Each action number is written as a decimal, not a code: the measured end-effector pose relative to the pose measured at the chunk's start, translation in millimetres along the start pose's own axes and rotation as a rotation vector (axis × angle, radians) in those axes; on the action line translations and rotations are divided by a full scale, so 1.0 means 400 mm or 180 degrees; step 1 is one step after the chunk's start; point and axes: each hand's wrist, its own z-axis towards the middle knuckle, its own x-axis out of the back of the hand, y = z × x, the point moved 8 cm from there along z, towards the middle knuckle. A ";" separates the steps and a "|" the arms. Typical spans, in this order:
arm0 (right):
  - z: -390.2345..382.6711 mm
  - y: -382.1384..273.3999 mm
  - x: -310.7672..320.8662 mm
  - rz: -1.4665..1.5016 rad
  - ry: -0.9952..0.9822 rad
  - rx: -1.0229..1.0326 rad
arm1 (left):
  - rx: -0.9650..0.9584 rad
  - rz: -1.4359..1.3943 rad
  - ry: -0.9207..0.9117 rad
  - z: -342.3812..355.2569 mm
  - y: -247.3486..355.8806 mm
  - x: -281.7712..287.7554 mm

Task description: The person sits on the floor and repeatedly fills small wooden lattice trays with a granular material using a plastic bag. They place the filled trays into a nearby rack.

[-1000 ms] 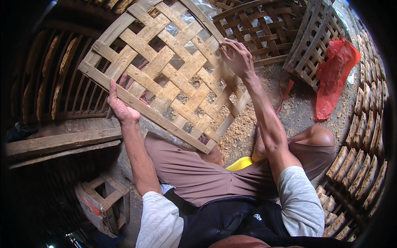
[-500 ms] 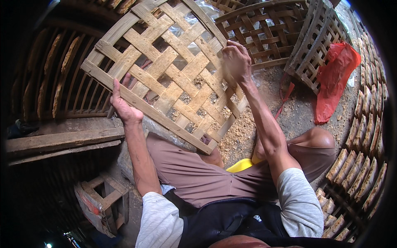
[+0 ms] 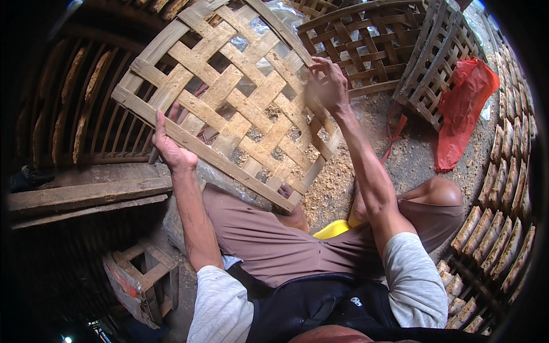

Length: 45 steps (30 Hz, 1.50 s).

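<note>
A woven bamboo-slat tray (image 3: pixel 226 136) with a wooden rim is held up at a tilt in front of me, pale crumbs clinging to its slats. My left hand (image 3: pixel 174 151) is closed on its near left rim, thumb on the front and fingers behind. At the right rim is my right hand (image 3: pixel 331 88), its fingers bent and partly smeared by motion against the slats. Whether it grips the rim or a small tool cannot be made out. Tan crumbs (image 3: pixel 329 191) are scattered on the floor below the tray.
More woven trays (image 3: pixel 366 43) lean at the back right, a red plastic bag (image 3: pixel 466 108) hanging beside them. Racks with rows of tan slabs (image 3: pixel 492 240) line the right. Slatted racks (image 3: pixel 74 108) and a wooden beam (image 3: pixel 91 191) stand left, above a small wooden stool (image 3: pixel 143 277).
My right hand's fingers have loosened from a tighter curl at the tray's right rim. The left hand and the tray have stayed nearly in place.
</note>
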 end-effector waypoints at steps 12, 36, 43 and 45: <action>-0.019 -0.053 -0.017 -0.0785 0.0035 0.0583 | -0.0129 0.0069 0.0052 -0.001 -0.004 0.000; -0.029 0.150 -0.003 0.0364 -0.0993 -0.1061 | 0.0016 0.0037 0.0366 0.013 0.000 0.028; -0.044 0.185 0.024 0.0401 -0.0847 -0.0921 | -0.0160 -0.0040 0.0465 0.047 0.002 0.073; -0.050 0.196 -0.001 0.0495 -0.0896 -0.1188 | -0.0061 -0.0124 0.0528 0.041 -0.001 0.081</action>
